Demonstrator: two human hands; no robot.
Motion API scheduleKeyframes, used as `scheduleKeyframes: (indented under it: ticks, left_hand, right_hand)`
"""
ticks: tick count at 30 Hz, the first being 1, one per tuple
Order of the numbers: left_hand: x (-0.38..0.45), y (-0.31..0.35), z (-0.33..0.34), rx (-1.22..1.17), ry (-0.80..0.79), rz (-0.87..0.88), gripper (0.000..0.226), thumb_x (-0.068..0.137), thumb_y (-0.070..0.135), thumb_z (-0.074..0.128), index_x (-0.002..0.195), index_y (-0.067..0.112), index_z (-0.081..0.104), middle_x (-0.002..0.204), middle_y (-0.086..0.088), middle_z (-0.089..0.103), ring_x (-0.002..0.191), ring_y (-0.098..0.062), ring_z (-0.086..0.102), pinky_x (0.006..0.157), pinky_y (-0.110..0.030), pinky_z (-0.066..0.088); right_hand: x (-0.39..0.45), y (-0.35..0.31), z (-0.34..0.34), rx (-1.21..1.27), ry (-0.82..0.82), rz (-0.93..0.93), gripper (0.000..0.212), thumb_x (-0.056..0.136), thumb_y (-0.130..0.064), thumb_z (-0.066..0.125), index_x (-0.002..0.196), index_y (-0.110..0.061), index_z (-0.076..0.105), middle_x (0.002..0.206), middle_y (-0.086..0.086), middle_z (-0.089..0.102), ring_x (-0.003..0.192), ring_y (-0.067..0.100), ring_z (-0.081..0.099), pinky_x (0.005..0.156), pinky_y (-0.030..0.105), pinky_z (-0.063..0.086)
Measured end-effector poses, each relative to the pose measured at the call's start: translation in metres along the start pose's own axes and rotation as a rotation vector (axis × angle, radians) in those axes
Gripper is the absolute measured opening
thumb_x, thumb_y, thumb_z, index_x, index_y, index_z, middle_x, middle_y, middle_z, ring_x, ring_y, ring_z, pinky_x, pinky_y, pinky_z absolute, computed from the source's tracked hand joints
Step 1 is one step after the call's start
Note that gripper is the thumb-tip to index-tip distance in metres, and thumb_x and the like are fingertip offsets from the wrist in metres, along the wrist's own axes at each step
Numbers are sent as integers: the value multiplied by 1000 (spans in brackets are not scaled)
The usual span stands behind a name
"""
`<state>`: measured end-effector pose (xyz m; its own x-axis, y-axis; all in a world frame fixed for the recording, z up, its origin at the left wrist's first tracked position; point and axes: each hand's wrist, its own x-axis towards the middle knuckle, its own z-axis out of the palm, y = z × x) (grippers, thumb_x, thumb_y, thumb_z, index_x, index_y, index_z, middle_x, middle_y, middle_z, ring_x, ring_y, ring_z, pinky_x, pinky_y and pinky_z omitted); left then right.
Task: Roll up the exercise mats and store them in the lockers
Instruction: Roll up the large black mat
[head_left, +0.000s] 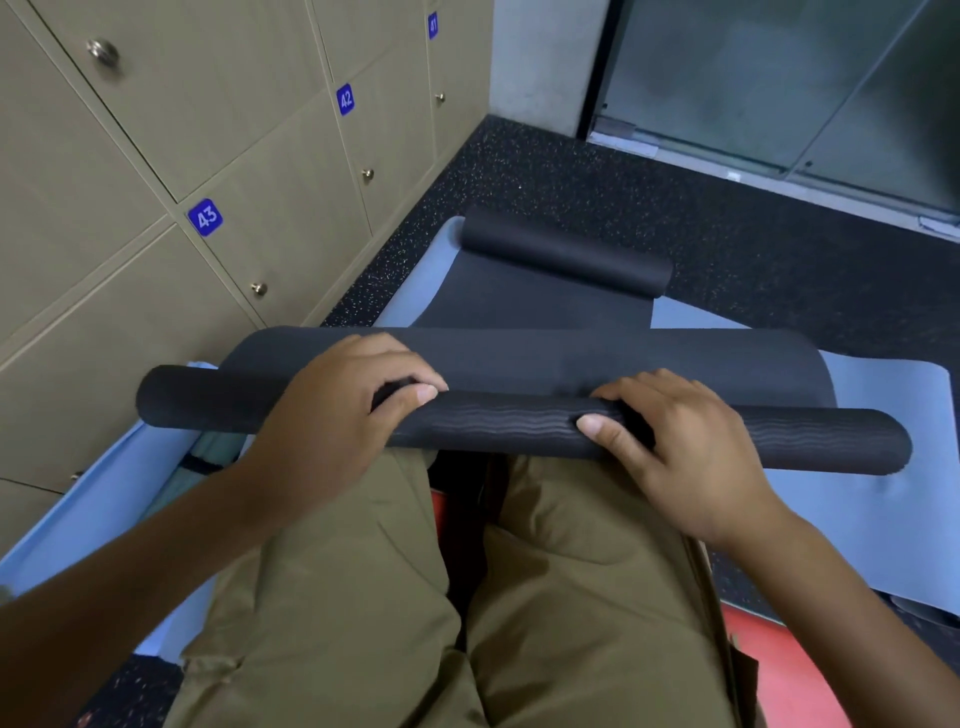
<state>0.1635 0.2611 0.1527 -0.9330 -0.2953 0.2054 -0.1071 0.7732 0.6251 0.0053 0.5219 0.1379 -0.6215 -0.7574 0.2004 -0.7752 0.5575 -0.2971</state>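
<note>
Over khaki-trousered knees (545, 597), the left hand (332, 431) and right hand (680, 457) each curl fingers and thumb around the rolled end of a black mat (509, 426) lying on a blue mat (883, 499), beyond which another half-rolled black mat (561, 254) rests beside closed lockers (218, 156).

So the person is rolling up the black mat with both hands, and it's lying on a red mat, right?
Not quite. Both hands, left and right, do grip the black mat and roll it, but the head view shows it lying on a blue mat, not a red one.
</note>
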Motion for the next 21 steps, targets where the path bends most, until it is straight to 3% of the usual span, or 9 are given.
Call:
scheduleKeyframes:
  ticks: [4,7,11,14,17,21]
  left_hand:
    - [-14,-3,8,256,4,88,52,91,59,53,124,23,71,114,12,65,108,-13,57,96,-30,41]
    - [-18,-11,18,415,-16,160,67,89,65,54,130,14,67,118,3,64,109,-20,57,95,-30,39]
    - [-8,-17,21,405,13,178,58,91,61,53,124,16,70,111,5,65,104,-21,58,89,-32,41]
    - [4,-19,17,346,-33,147,53,92,64,49,118,24,70,107,12,65,102,-15,56,88,-34,43]
    - [18,-19,11,256,-96,96,47,89,68,46,109,32,69,99,17,64,98,-8,54,88,-33,43]
    - [43,-22,-1,152,-306,-63,50,80,81,41,95,39,66,90,16,67,90,-4,59,85,-35,48]
  right_hand:
    - [21,2,-16,191,-229,158,50,89,-78,37,97,-38,65,91,-17,66,90,6,58,75,34,44]
    - [32,5,-19,270,-309,182,37,86,-71,50,93,-39,67,93,-18,67,92,3,59,86,39,50]
    - [31,5,-8,363,-22,135,29,83,-61,66,91,-33,66,97,-15,58,94,5,54,84,36,47]
    - [22,2,0,173,176,-5,29,97,-50,62,92,-21,65,92,-7,59,88,18,53,80,38,46]
    - [11,5,9,-95,219,-120,40,101,-50,54,108,-13,68,103,2,64,91,28,55,80,41,43]
    - [10,11,20,-137,167,-118,55,98,-57,53,125,-10,65,117,7,65,103,30,57,92,40,41]
